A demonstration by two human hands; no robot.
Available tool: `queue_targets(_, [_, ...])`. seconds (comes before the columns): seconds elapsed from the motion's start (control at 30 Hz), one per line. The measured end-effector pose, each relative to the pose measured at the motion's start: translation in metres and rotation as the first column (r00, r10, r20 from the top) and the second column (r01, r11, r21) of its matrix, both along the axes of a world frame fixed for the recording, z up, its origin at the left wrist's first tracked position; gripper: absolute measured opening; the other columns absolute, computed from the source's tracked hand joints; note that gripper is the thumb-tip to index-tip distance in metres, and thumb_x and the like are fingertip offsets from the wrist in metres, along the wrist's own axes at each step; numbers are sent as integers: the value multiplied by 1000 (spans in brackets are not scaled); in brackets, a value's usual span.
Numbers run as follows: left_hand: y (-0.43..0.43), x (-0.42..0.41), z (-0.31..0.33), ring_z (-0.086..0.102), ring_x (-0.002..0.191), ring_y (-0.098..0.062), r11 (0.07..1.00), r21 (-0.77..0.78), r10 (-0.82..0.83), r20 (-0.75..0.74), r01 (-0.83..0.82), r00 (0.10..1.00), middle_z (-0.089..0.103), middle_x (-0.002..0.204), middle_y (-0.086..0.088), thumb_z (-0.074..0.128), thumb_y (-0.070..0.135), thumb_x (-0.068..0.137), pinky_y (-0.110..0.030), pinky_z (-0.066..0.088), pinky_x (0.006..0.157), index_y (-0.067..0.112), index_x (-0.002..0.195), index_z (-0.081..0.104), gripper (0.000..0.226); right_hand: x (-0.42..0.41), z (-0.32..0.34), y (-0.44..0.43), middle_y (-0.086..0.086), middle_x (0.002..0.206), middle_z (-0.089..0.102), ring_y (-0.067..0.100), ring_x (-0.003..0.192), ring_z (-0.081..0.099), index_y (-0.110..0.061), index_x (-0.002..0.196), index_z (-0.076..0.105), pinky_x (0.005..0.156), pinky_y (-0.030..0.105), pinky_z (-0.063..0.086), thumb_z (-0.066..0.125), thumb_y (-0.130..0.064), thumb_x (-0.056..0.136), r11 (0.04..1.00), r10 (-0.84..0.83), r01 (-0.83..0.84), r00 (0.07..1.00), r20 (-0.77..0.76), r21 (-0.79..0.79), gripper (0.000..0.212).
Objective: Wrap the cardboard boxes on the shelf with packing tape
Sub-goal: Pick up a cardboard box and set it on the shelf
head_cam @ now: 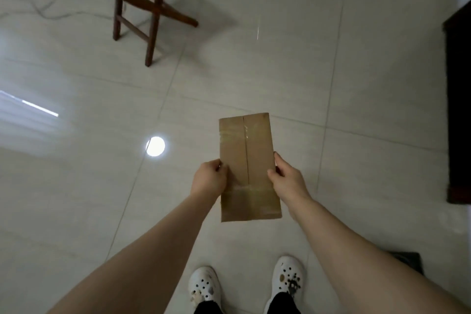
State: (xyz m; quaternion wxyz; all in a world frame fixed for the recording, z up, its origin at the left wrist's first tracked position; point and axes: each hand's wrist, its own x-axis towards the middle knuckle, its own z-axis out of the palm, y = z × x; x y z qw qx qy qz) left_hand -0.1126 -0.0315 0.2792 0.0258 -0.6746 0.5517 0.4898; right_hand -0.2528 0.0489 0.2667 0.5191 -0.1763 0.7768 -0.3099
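Brown flat cardboard box (248, 166), glossy tape bands crossing it; left hand (209, 178) and right hand (287, 178) are gripping its long edges.

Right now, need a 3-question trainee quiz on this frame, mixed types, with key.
1. True or false: the left hand and the right hand both grip the cardboard box.
2. Multiple choice: where do the tape bands cross the box? A) near end only. B) far end only. C) near both ends.
3. Fill in: the wooden chair stands on a ___ floor.

Key: 1 true. 2 C. 3 tiled.
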Motion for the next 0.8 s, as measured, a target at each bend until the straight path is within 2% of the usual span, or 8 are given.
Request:
queue_targets(0.07, [-11,-17,60,62,96,-28,998,-57,23,-50,-26,998,68,101,-10,45,22,98,-42,52,90,12,105,68,26,-19,56,-13,-4,141,49,14,114,54,-29,147,33,97,30,47,42,-17,101,998,4,-6,999,-31,-63,49])
queue_targets(0.17, [-24,-46,150,62,100,-25,989,-126,63,-133,-80,989,68,105,-6,47,23,98,-40,51,93,12,116,66,29,-46,138,-29,-6,145,45,16,126,48,-28,147,33,106,37,42,40,-17,101,988,-24,13,997,-68,-156,48])
queue_targets(0.37, [-41,-107,328,56,97,-16,936,-324,34,-301,-136,953,63,119,-3,46,26,99,-28,46,86,14,128,59,34,-101,314,-51,-4,147,42,17,131,43,-25,148,32,105,31,40,42,-18,101,927,-106,44,983,-149,-372,48])
queue_targets(0.43, [-47,-123,374,55,100,-16,916,-365,34,-344,-167,939,62,121,-3,46,28,99,-29,44,86,15,132,56,36,-115,361,-57,-5,146,44,17,130,45,-23,147,34,107,33,39,42,-17,100,897,-124,39,978,-166,-441,48])
queue_targets(0.57, [-68,-143,441,56,110,-22,871,-458,3,-358,-178,934,62,121,-5,46,28,100,-31,43,89,14,130,57,35,-132,429,-77,-3,141,48,19,128,47,-19,146,36,108,36,39,41,-13,100,847,-145,13,968,-207,-531,47])
queue_targets(0.63, [-84,-151,462,54,117,-24,860,-472,24,-345,-196,938,58,129,-7,45,28,100,-35,43,96,12,138,48,41,-138,453,-95,-1,139,51,20,124,50,-19,144,39,106,38,41,40,-14,100,826,-135,-26,961,-243,-563,44])
queue_targets(0.7, [-103,-155,479,53,121,-25,851,-476,58,-337,-223,940,54,134,-8,47,30,99,-42,44,102,12,144,38,49,-143,470,-119,3,142,47,23,126,47,-18,147,31,106,37,40,40,-17,101,839,-146,-22,954,-262,-544,48])
queue_targets(0.8, [-141,-159,493,56,102,-16,838,-502,19,-364,-213,931,61,120,-4,47,28,99,-30,46,88,11,134,51,39,-153,485,-161,7,140,47,26,125,47,-15,148,27,95,33,39,41,-23,101,857,-161,4,952,-260,-515,49])
